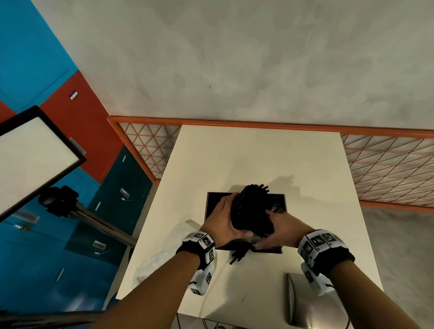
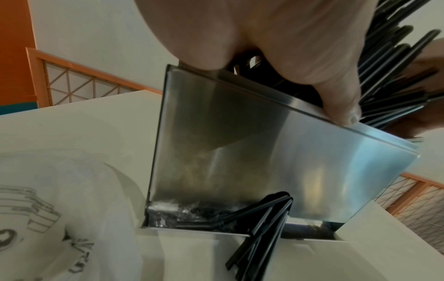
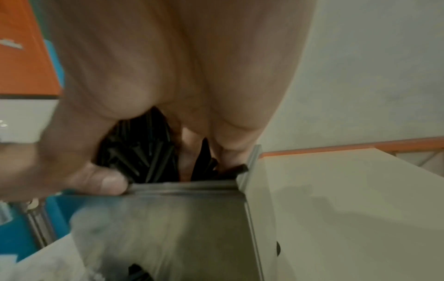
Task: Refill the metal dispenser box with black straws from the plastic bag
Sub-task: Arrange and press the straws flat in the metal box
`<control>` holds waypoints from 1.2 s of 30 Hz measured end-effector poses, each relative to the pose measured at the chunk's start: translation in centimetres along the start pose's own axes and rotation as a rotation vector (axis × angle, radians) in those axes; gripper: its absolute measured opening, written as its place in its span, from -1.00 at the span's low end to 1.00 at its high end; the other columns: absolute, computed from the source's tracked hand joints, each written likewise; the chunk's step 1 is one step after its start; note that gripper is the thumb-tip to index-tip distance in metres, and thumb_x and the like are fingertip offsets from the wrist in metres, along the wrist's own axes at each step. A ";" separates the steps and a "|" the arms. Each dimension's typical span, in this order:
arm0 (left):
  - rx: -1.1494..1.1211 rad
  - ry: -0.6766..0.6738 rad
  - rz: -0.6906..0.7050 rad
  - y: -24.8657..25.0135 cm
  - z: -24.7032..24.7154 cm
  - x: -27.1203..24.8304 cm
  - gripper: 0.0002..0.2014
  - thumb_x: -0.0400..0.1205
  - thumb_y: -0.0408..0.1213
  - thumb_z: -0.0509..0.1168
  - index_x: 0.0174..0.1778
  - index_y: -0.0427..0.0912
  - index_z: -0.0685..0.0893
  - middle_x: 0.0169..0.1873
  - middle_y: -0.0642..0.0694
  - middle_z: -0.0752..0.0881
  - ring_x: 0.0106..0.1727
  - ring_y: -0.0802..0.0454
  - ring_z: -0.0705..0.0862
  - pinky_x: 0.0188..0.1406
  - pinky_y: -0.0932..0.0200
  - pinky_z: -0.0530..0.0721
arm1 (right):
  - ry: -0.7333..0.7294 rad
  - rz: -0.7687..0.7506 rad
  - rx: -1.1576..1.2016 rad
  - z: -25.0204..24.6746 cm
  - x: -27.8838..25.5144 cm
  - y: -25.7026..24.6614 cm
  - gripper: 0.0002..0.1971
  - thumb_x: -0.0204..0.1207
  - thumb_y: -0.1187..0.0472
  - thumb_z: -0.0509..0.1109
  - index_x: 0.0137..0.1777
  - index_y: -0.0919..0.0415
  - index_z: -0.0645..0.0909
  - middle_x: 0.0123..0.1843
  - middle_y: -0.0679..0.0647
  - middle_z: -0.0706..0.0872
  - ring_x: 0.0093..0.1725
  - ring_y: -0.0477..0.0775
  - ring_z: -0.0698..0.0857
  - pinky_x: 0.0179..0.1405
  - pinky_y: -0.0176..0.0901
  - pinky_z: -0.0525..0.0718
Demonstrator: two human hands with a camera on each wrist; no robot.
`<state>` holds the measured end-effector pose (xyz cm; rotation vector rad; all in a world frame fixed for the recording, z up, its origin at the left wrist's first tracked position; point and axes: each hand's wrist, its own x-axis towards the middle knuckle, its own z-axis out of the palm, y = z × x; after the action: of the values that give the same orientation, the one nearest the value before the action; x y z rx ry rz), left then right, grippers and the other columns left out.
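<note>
The metal dispenser box [image 1: 281, 202] stands open-topped in the middle of the white table [image 1: 261, 154]. Over its opening I hold a thick bundle of black straws [image 1: 252, 211] tilted, its lower end inside the box. My left hand [image 1: 221, 221] grips the bundle from the left, my right hand [image 1: 281, 232] from the right. The left wrist view shows the box's shiny front wall [image 2: 240, 152], my left thumb [image 2: 336, 89] on its rim, and the bundle [image 2: 396, 76] behind. The right wrist view shows my right thumb [image 3: 105, 182] at the rim beside the straws [image 3: 139, 152]. A few straws [image 1: 240, 253] poke from the bottom slot.
The crumpled plastic bag [image 1: 160, 259] lies left of the box under my left wrist. A metal lid [image 1: 307, 300] rests at the table's near right corner. An orange mesh railing [image 1: 396, 171] runs behind the table; a light panel on a stand [image 1: 27, 164] is at the left.
</note>
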<state>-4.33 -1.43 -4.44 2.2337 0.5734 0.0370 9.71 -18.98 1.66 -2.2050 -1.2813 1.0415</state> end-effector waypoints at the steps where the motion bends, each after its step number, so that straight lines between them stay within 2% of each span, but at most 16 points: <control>1: 0.000 -0.002 -0.001 0.0 0.0 0.0 0.23 0.20 0.31 0.61 0.73 0.11 0.09 0.61 0.10 0.29 0.60 0.10 0.39 0.59 -0.04 0.49 | 0.012 0.016 -0.050 0.4 0.2 -0.2 -0.15 0.22 -0.12 0.68 0.51 -0.06 0.41 0.21 -0.13 0.64 0.19 -0.07 0.61 0.06 -0.32 0.46; 4: -0.004 -0.004 0.002 0.0 0.0 0.0 0.24 0.18 0.33 0.60 0.73 0.12 0.10 0.61 0.09 0.29 0.60 0.09 0.40 0.58 -0.05 0.50 | 0.124 -0.008 -0.069 1.4 0.8 -0.3 -0.24 0.31 -0.05 0.63 0.49 0.06 0.44 0.22 0.04 0.72 0.23 0.10 0.68 0.02 -0.36 0.41; 8: -0.017 0.015 0.017 0.0 0.0 0.0 0.25 0.17 0.37 0.61 0.72 0.12 0.13 0.59 0.09 0.33 0.59 0.11 0.42 0.57 -0.02 0.51 | 0.261 -0.038 0.034 1.9 1.1 -0.7 -0.27 0.29 -0.19 0.63 0.43 0.05 0.57 0.29 -0.01 0.71 0.30 -0.03 0.61 0.20 -0.41 0.36; 14: -0.002 0.015 0.024 0.1 0.1 -0.1 0.22 0.20 0.29 0.62 0.72 0.12 0.12 0.58 0.08 0.33 0.58 0.10 0.42 0.58 -0.04 0.50 | 0.347 0.100 0.065 2.9 1.5 0.1 -0.52 0.35 0.03 0.58 0.27 0.15 0.69 0.12 0.13 0.80 0.16 0.14 0.73 0.07 -0.28 0.58; 17: -0.009 0.016 0.022 0.0 0.1 0.0 0.21 0.21 0.27 0.62 0.72 0.14 0.12 0.58 0.10 0.34 0.60 0.11 0.39 0.59 -0.05 0.49 | 0.371 0.089 0.099 2.7 1.5 -0.2 -0.67 0.40 0.13 0.54 0.16 0.19 0.73 -0.06 0.03 0.78 -0.07 0.00 0.70 -0.18 -0.59 0.46; 18: -0.013 0.019 0.020 -0.1 0.1 0.0 0.21 0.21 0.27 0.62 0.72 0.15 0.12 0.58 0.11 0.35 0.60 0.12 0.38 0.59 -0.06 0.48 | 0.371 0.083 0.118 2.6 1.5 -0.3 -0.72 0.41 0.17 0.53 0.12 0.19 0.74 -0.12 0.00 0.74 -0.11 -0.02 0.68 -0.23 -0.59 0.44; 20: -0.025 0.036 0.016 -0.2 0.1 0.1 0.20 0.19 0.27 0.64 0.72 0.19 0.14 0.57 0.14 0.37 0.60 0.13 0.40 0.58 -0.06 0.50 | 0.370 0.055 0.150 2.1 1.7 -0.3 -0.78 0.40 0.22 0.51 0.04 0.17 0.74 -0.14 -0.01 0.74 -0.10 0.04 0.71 -0.23 -0.52 0.45; 22: -0.037 0.052 0.014 -0.3 0.2 0.2 0.19 0.19 0.26 0.65 0.71 0.22 0.16 0.57 0.15 0.37 0.59 0.14 0.41 0.56 -0.06 0.52 | 0.369 0.054 0.186 1.4 1.7 -0.3 -0.79 0.39 0.30 0.49 0.03 0.15 0.75 -0.16 0.02 0.75 -0.16 0.03 0.71 -0.29 -0.54 0.48; 25: -0.060 0.084 0.022 -0.3 0.3 0.2 0.18 0.20 0.18 0.68 0.70 0.17 0.18 0.56 0.12 0.38 0.58 0.15 0.41 0.58 -0.04 0.51 | 0.356 0.064 0.266 0.4 1.8 -0.6 -0.75 0.41 0.31 0.49 0.06 0.03 0.74 -0.17 -0.06 0.78 -0.21 -0.20 0.72 -0.30 -0.55 0.55; 26: -0.069 0.093 0.033 -0.3 0.2 0.2 0.18 0.21 0.16 0.68 0.71 0.15 0.18 0.56 0.10 0.39 0.59 0.15 0.41 0.59 -0.01 0.49 | 0.353 0.062 0.281 0.0 1.8 -0.8 -0.77 0.42 0.29 0.49 0.05 0.02 0.74 -0.16 -0.08 0.79 -0.20 -0.21 0.74 -0.25 -0.50 0.60; 28: -0.079 0.104 0.049 -0.2 0.2 0.0 0.19 0.24 0.10 0.69 0.72 0.10 0.15 0.57 0.05 0.38 0.59 0.13 0.39 0.61 0.06 0.44 | 0.346 0.082 0.403 -0.5 2.1 -1.1 -0.82 0.46 0.32 0.45 0.03 0.13 0.73 -0.12 0.02 0.83 -0.20 -0.07 0.82 -0.13 -0.22 0.78; 29: -0.082 0.110 0.052 -0.1 0.2 0.0 0.19 0.25 0.08 0.70 0.73 0.09 0.14 0.57 0.03 0.38 0.59 0.11 0.39 0.61 0.09 0.43 | 0.343 0.096 0.455 -0.7 2.2 -1.3 -0.84 0.47 0.34 0.43 0.03 0.18 0.72 -0.12 0.09 0.83 -0.21 -0.02 0.84 -0.14 -0.13 0.82; 30: -0.085 0.115 0.049 -0.1 0.2 -0.1 0.20 0.25 0.06 0.70 0.73 0.08 0.13 0.57 0.01 0.38 0.59 0.10 0.39 0.60 0.11 0.42 | 0.351 0.101 0.478 -0.8 2.3 -1.5 -0.87 0.49 0.35 0.42 -0.01 0.17 0.71 -0.15 0.10 0.83 -0.25 -0.06 0.84 -0.21 -0.18 0.81; 32: -0.100 0.126 0.036 0.0 0.2 0.0 0.19 0.26 0.04 0.69 0.73 0.09 0.11 0.57 0.02 0.37 0.59 0.09 0.40 0.58 0.12 0.44 | 0.378 0.102 0.415 -0.7 2.7 -2.0 -0.89 0.50 0.28 0.42 -0.17 0.04 0.67 -0.29 -0.03 0.78 -0.37 -0.16 0.77 -0.36 -0.33 0.67; 34: -0.114 0.141 0.022 0.0 0.2 -0.1 0.19 0.26 0.02 0.69 0.73 0.11 0.11 0.55 0.04 0.37 0.57 0.10 0.42 0.56 0.10 0.49 | 0.414 0.111 0.373 -0.2 3.0 -2.5 -0.85 0.52 0.18 0.41 -0.27 -0.05 0.60 -0.35 -0.09 0.72 -0.36 -0.12 0.71 -0.33 -0.25 0.58; 36: -0.114 0.152 0.026 -0.2 0.3 -0.1 0.19 0.25 0.02 0.69 0.72 0.12 0.12 0.52 0.04 0.38 0.56 0.09 0.44 0.55 0.09 0.50 | 0.432 0.153 0.379 0.7 3.5 -2.7 -0.88 0.57 0.08 0.36 -0.20 0.01 0.63 -0.27 0.00 0.76 -0.26 0.01 0.73 -0.25 -0.12 0.62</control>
<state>-4.40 -1.56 -4.78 2.1390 0.6087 0.2484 8.71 -14.65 1.46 -2.0961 -0.6753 0.7270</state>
